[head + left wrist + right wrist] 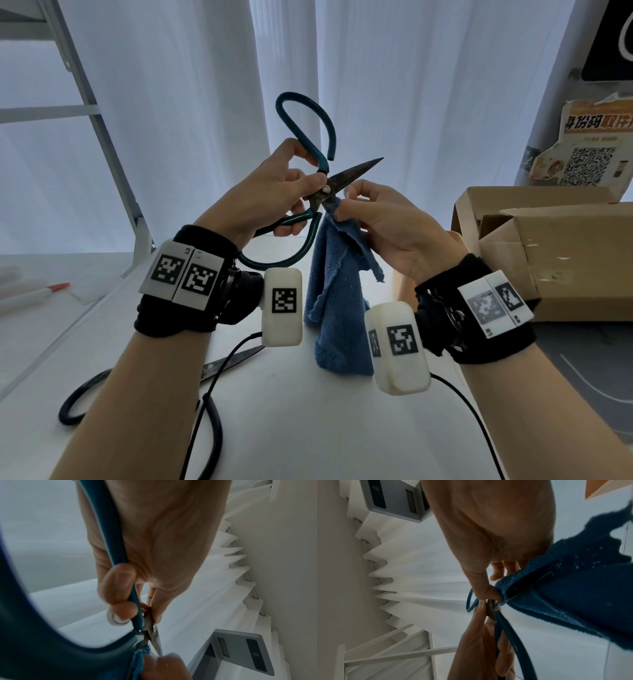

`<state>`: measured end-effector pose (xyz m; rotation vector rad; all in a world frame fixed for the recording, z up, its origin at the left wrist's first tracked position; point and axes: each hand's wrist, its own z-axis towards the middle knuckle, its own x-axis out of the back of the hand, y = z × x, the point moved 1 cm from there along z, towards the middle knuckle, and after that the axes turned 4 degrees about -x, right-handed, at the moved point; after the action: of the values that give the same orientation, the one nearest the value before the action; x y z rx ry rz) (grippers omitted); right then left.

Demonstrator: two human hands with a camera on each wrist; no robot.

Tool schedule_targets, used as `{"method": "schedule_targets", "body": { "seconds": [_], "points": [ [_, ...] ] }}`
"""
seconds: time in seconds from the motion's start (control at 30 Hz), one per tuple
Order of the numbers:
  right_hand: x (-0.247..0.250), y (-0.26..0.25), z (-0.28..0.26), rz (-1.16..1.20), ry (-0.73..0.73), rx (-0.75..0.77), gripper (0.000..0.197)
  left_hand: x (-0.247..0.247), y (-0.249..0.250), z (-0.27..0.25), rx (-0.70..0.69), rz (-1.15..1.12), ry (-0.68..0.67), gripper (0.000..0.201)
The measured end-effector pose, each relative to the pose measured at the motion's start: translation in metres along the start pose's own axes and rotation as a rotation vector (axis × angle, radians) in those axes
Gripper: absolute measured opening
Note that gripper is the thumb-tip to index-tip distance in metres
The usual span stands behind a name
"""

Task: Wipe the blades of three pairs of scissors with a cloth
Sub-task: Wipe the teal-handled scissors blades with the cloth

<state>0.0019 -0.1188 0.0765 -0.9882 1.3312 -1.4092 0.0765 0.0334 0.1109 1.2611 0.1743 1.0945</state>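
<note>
Teal-handled scissors are up in the air in front of me, over the white table, blades spread open. One dark, worn blade points up and to the right; the other one is buried in the blue cloth, so I can't see its tip at all.

My left hand has the scissors right at the pivot, thumb and fingertips curled around the metal where the handles meet the screw, with the lower loop running under the palm. From the left wrist cam you can see the fingers wrapped on the teal handle, so that grip is solid.

My right hand is pinching the cloth around the lower blade, close to the pivot, thumb and fingers clamped together on the fabric. The rest of the cloth just hangs down, and its bottom end looks like it sits on the table. The right wrist cam shows the cloth bunched against the thumb.

Further out: black-handled scissors are lying flat on the table near my left forearm, partly hidden by it. A cardboard box sits to the right, a white pen with an orange tip is far left, and white curtains hang behind everything.
</note>
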Motion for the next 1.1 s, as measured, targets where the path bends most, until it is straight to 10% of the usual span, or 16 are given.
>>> {"method": "schedule_targets", "body": {
  "seconds": [1.1],
  "points": [
    [0.0005, 0.0021, 0.0017, -0.055, 0.063, -0.012, 0.013, -0.0051, -0.0003, 0.0022, 0.03, -0.014, 0.026, 0.023]
  ]
}}
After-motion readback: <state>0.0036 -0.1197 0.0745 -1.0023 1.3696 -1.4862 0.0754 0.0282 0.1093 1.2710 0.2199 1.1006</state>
